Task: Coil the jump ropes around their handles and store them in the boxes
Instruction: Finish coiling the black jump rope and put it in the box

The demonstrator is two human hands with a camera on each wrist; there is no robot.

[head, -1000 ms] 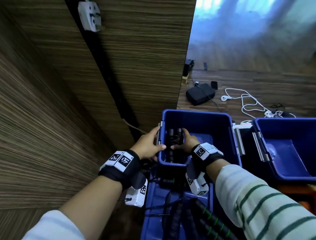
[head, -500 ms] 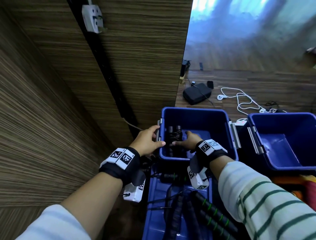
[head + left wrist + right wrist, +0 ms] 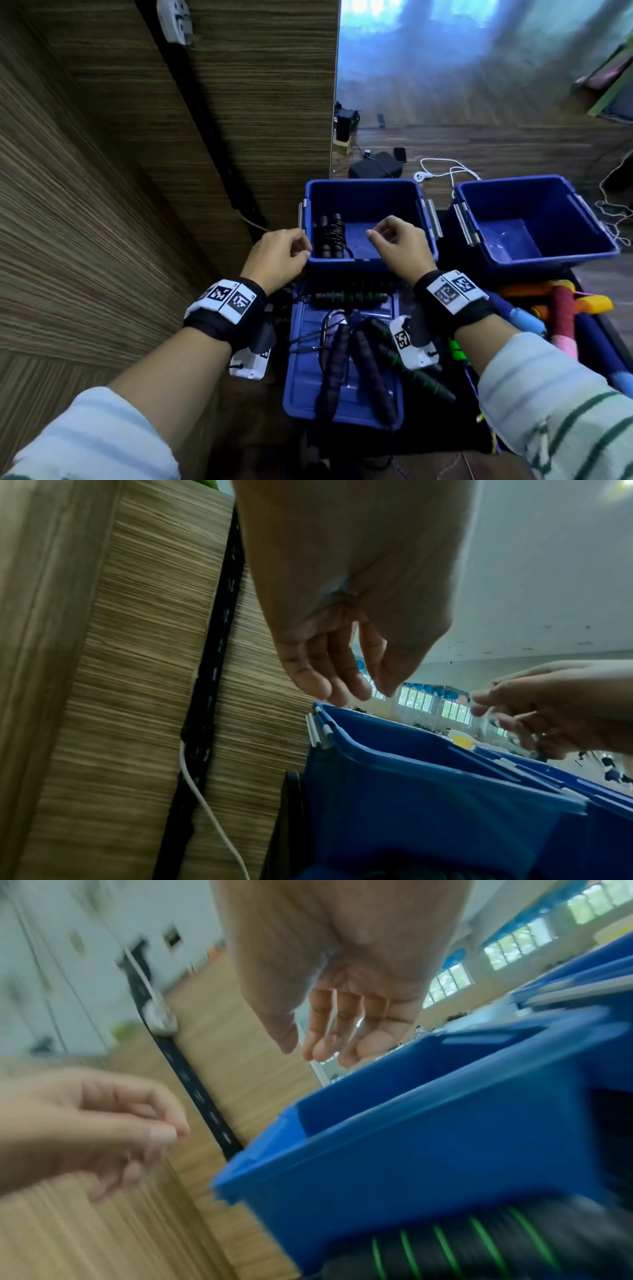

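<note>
Support surface: wood-grain floor (image 3: 513,150), brown planks, running up to a wood-panel wall at left. Directly on it, far side — a dark flat pouch (image 3: 375,168), a small dark phone-like item (image 3: 399,155) just beside it, a white cable (image 3: 448,171) looping to the right. Nearer: two open blue boxes side by side, left box (image 3: 363,186) and right box (image 3: 507,185), apart by a narrow gap. In front of them a black mat (image 3: 445,442), possibly cloth — edges unclear — carrying a blue lid (image 3: 305,377)
</note>
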